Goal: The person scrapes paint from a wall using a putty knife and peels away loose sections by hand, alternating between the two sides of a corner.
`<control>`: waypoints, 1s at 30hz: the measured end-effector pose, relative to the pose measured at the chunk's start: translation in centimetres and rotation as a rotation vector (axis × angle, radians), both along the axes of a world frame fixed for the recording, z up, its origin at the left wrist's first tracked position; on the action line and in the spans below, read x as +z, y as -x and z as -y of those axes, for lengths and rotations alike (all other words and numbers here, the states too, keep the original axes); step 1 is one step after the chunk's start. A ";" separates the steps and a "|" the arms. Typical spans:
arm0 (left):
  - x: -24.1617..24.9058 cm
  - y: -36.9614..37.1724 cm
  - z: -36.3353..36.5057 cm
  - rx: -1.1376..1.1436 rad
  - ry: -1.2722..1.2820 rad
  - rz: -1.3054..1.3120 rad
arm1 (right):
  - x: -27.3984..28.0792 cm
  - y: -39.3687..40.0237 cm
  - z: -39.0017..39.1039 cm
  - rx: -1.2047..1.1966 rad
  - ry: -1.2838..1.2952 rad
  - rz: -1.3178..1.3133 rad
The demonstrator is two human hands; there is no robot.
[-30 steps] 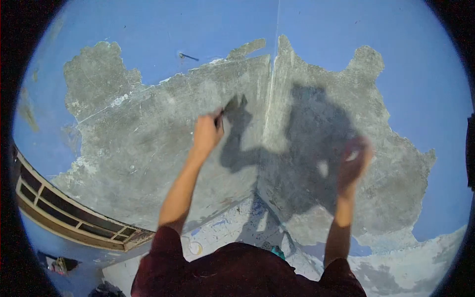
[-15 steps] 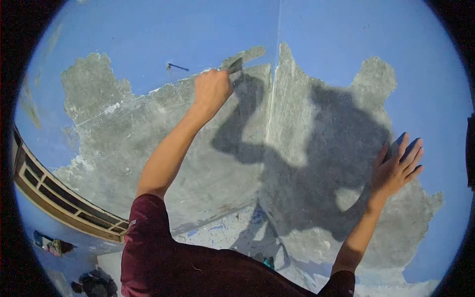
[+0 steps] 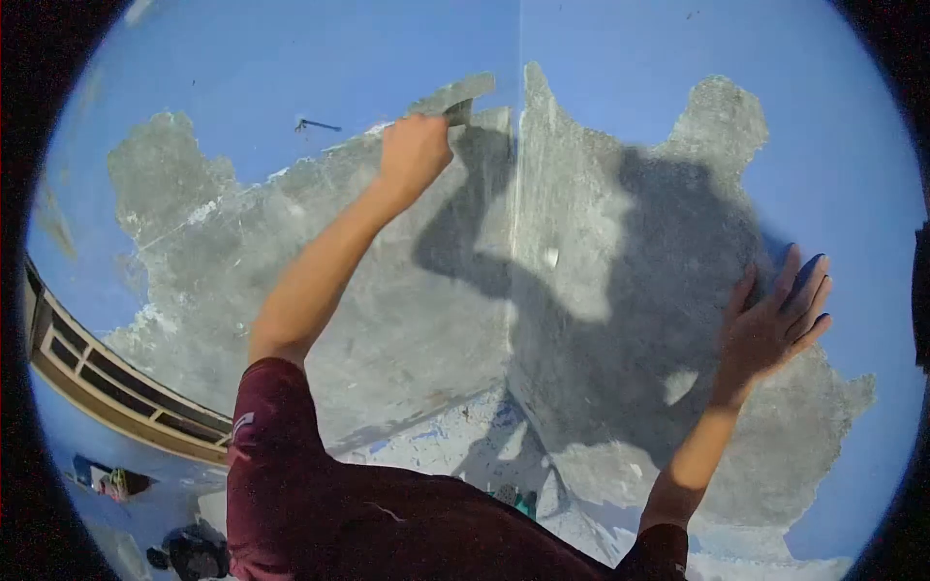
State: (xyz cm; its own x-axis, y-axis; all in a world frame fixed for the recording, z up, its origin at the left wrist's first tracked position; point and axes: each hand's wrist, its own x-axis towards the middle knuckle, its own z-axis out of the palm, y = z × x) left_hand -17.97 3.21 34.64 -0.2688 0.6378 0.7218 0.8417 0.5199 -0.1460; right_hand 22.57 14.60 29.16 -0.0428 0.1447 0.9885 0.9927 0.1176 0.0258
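Raised scraper to 12 o'clock since a second ago, gripping it in closed left hand; braced open, seemingly empty right hand against wall at 3 o'clock. Best keep scraper shallow.

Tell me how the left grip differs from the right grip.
The left grip is closed around a scraper; the right grip is spread open.
The left grip is at the left wall, while the right grip is at the right wall, apparently resting on it.
The left grip appears higher in the picture than the right grip.
Both are bare, near where blue paint meets gray surface.
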 end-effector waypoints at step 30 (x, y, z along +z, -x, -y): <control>0.1 0.8 -1.1 -0.127 -0.079 -0.044 | 0.1 -0.3 0.4 0.032 0.014 0.020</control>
